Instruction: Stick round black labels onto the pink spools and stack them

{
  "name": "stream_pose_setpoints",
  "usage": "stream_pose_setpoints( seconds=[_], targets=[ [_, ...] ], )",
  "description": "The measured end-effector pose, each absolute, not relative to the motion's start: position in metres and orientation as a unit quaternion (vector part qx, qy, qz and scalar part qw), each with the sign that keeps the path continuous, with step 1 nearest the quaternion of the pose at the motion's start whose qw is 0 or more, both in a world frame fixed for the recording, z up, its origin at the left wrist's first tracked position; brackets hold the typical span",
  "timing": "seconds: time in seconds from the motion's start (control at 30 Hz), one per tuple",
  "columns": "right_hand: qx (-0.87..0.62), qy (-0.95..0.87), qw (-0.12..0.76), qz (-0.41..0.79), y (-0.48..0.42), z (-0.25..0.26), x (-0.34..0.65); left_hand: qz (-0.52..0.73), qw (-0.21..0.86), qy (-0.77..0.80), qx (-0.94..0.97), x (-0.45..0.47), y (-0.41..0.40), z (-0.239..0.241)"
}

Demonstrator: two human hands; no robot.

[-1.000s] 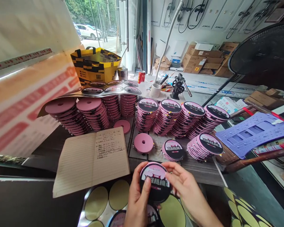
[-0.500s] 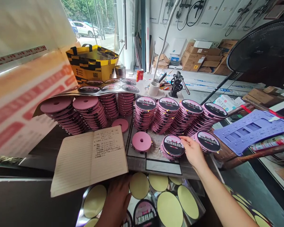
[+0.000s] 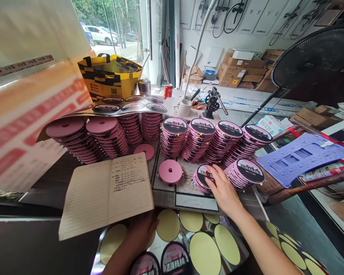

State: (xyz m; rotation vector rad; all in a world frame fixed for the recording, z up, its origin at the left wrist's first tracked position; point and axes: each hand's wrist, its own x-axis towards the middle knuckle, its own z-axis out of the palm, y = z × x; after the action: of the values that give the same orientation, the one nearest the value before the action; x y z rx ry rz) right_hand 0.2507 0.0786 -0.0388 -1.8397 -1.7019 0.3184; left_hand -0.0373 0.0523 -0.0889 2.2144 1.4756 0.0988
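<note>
My right hand (image 3: 225, 191) lies over a short stack of pink round spools (image 3: 200, 176), its fingers stretched out across the black-and-pink label on top. Right beside it leans another labelled stack (image 3: 248, 173). To its left sits a pink spool without a label (image 3: 170, 172), with a hole in its middle and small pins around its edge. My left hand (image 3: 146, 227) is low, by the table's front edge and above a sheet of round stickers (image 3: 174, 259); its fingers are in shadow and mostly hidden. Several pale yellow sticker backs (image 3: 205, 252) show on that sheet.
An open notebook (image 3: 107, 196) overhangs the table's front edge. Tall labelled stacks (image 3: 174, 137) and unlabelled stacks (image 3: 103, 133) stand behind, with another sticker sheet (image 3: 129, 109) over some. A purple plastic seat (image 3: 304, 156) and a black fan (image 3: 312, 65) are at right.
My right hand has moved from the right edge of the short spool stack to over its top label. My left hand has slid forward, farther under the table's edge, uncovering more of a sticker.
</note>
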Motion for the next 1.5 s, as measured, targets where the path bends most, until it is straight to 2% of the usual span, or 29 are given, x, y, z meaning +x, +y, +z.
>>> stream_pose_setpoints(
  seconds=[0.23,0.37,0.63,0.97,1.5],
  targets=[
    [-0.675,-0.637,0.327,0.179,0.069,-0.038,0.253,0.051,0.256,0.538,0.801,-0.030,0.052,-0.086],
    [-0.681,-0.600,0.366,0.207,0.057,-0.042,0.254,0.071,0.252,0.552,0.791,-0.015,0.036,-0.068],
    [-0.663,-0.513,0.453,0.304,0.050,-0.059,0.259,0.197,0.316,0.487,0.790,0.082,0.049,-0.019],
    [-0.660,-0.488,0.478,0.312,0.047,-0.053,0.258,0.281,0.323,0.485,0.763,0.112,0.073,-0.037],
    [-0.626,-0.514,0.477,0.341,0.054,-0.050,0.276,0.352,0.243,0.506,0.749,0.132,0.078,-0.045]
  ],
)
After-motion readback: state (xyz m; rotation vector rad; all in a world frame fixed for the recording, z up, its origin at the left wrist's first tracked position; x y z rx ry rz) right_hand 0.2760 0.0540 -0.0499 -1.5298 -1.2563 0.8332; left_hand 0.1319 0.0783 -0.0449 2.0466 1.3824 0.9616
